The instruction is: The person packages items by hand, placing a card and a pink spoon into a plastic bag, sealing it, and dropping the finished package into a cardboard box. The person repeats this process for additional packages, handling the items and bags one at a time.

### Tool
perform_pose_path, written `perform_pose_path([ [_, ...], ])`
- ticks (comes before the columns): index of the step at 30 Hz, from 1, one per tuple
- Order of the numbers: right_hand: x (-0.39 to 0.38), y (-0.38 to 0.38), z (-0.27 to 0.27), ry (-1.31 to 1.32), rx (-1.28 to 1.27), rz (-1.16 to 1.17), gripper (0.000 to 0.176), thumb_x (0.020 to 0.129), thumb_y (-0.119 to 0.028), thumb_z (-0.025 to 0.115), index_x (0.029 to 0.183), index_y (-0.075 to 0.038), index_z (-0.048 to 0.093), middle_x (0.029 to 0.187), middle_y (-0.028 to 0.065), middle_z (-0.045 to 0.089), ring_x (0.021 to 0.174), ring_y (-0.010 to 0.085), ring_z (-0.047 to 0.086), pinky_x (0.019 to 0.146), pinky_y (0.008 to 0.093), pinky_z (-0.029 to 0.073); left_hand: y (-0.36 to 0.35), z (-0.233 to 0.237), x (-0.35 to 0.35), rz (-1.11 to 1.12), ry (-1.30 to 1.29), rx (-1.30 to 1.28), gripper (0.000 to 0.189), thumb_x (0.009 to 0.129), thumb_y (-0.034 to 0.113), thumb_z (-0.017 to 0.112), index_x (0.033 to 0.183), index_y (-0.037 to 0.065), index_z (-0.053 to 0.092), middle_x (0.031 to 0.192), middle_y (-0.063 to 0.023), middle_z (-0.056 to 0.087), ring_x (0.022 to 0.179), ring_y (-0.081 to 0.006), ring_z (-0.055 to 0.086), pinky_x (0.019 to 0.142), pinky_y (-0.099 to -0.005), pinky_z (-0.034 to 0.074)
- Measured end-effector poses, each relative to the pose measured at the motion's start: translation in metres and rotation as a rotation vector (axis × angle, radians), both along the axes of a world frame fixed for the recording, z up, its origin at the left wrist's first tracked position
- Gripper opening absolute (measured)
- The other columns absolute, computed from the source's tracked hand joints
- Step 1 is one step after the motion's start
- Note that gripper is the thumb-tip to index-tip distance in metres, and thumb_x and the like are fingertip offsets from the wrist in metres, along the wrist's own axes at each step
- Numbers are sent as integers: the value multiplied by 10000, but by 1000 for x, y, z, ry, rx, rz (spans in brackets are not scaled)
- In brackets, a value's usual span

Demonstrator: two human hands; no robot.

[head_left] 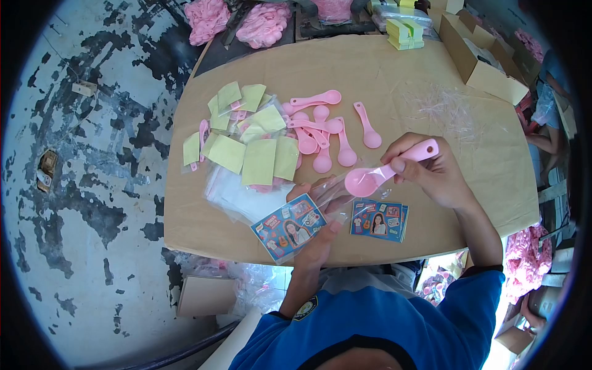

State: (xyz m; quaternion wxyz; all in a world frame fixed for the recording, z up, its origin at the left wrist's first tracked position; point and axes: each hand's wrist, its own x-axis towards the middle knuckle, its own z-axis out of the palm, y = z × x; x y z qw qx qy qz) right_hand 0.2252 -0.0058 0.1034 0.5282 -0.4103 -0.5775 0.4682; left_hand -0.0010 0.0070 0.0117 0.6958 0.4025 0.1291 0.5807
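Note:
My right hand (439, 177) pinches a pink plastic measuring spoon (364, 183) by its handle, its bowl pointing left at the mouth of a clear plastic bag (333, 192). With fingers behind and thumb in front, my left hand (317, 243) grips that bag, which has a blue printed card (288, 228) in it. Just right of the bag lies a small stack of matching cards (377, 221). Beyond my hands is a loose pile of pink spoons (320, 132), and one single spoon (368, 125) rests apart from it.
Several packed bags with pale yellow paper tops (259, 161) lie left of the spoons, beside clear empty bags (231, 196). Thin plastic scraps (441, 108) are scattered at the right. A cardboard box (484, 58) and yellow card bundles (405, 34) stand at the far edge.

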Motion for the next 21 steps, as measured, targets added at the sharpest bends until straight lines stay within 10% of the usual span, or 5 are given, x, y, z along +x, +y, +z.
perform_pose_path([
  [13, -21, 6, -18, -232, -12, 374, 172, 943, -148, 606, 1016, -5, 666, 949, 72, 696, 881, 123, 647, 813, 270, 502, 4, 1, -2, -106, 62, 178, 506, 774, 76, 722, 1191, 112, 438, 1209, -170, 537, 1199, -273, 493, 1038, -464, 385],
  [21, -27, 2, -25, -62, -82, 212, 161, 930, -126, 624, 1033, -4, 649, 895, 43, 666, 794, 85, 629, 718, 238, 501, 1, 4, 1, -48, -16, 131, 421, 850, -18, 622, 1203, 78, 413, 1282, -202, 511, 1235, -282, 496, 1075, -437, 373],
])
